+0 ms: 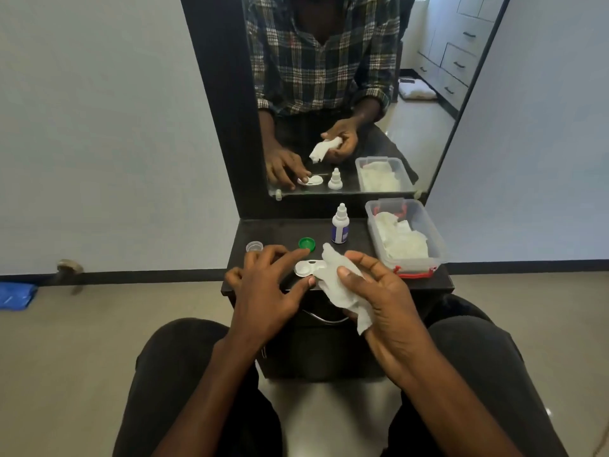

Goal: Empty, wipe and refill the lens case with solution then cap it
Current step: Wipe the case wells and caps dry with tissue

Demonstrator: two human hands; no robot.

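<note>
The white lens case (304, 268) lies uncapped near the dark table's front edge (428, 285), its right well seemingly hidden under the tissue (339, 285) the right hand (389, 301) grips; spread left hand (267, 291) fingers pin its rim; the green cap (306, 244) sits just behind

No text, brand, number or sign can be read anywhere. The one thing that carries a label is the small white dropper bottle (340, 225), standing just above the middle of the frame on the desk (270, 232). A blue-purple band wraps its lower half, but whatever print it bears is too small and blurred to make out. The bottle's reflection in the mirror (362, 94), a little higher in the frame, shows no legible print either.
</note>
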